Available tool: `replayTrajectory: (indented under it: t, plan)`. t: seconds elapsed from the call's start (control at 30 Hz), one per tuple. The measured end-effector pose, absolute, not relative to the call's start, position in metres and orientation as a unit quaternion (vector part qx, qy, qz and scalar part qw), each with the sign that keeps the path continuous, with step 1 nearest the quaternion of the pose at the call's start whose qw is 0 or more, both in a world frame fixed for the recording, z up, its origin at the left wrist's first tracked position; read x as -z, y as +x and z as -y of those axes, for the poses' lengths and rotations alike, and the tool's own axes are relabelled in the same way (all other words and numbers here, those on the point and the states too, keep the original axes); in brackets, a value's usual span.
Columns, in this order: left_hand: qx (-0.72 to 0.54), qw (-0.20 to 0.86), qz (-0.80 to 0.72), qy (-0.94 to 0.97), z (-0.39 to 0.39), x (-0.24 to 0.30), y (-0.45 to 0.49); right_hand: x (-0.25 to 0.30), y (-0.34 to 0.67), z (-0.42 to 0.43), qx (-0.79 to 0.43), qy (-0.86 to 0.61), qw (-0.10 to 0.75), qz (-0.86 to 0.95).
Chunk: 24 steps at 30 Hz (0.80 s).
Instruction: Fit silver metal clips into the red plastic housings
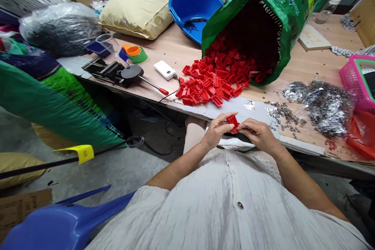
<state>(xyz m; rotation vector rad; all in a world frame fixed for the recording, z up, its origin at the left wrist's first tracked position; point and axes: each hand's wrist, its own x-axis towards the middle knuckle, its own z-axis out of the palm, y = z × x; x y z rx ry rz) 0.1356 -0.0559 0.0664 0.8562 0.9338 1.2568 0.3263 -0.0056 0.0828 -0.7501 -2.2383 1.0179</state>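
Observation:
Just off the table's front edge, my left hand (216,131) grips a small red plastic housing (233,123) between thumb and fingers. My right hand (258,133) is pinched closed against the housing's right side. Whatever lies between its fingertips is hidden or too small to name. Beyond both hands, a heap of similar red housings (209,86) spills from the mouth of a green woven sack (285,35) lying on its side. Small metal pieces (283,115) are scattered to the right of the heap, with a few silvery ones (249,105) nearer the middle.
A black lever press (117,72) stands on the left, beside a white power bank (164,70). Behind are a blue basin (187,8) and a beige sack (140,4). Plastic bags of metal parts (329,105) and a pink basket (353,80) sit at the right.

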Motion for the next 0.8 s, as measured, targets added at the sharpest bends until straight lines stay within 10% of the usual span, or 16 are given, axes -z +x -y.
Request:
replayTrajectory:
  t: [0.8]
  plan:
    - [-0.557, 0.628, -0.387, 0.38, 0.054, -0.057, 0.143, -0.068, 0.332, 0.009, -0.505, -0.388, 0.266, 0.723]
